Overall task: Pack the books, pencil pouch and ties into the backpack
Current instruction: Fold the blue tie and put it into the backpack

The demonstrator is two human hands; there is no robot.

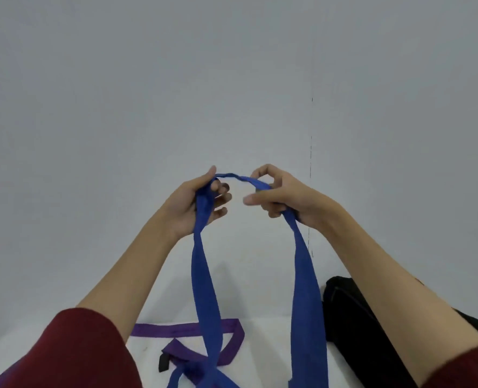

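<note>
A blue tie (204,281) hangs in a loop between both hands, raised in front of a plain wall. My left hand (193,203) grips one side of it near the top, fingers curled round the cloth. My right hand (282,197) pinches the other side, and that wider length drops down past the frame's lower edge. A purple tie (181,330) lies on the white surface (249,298) below, under the blue one. The black backpack (352,331) lies at the lower right, partly behind my right forearm. Books and pencil pouch are out of view.
A grey wall fills the upper frame, with a thin vertical seam (311,169) right of centre. A small black tab (163,363) shows beside the purple tie's knot. My red sleeves fill the lower corners.
</note>
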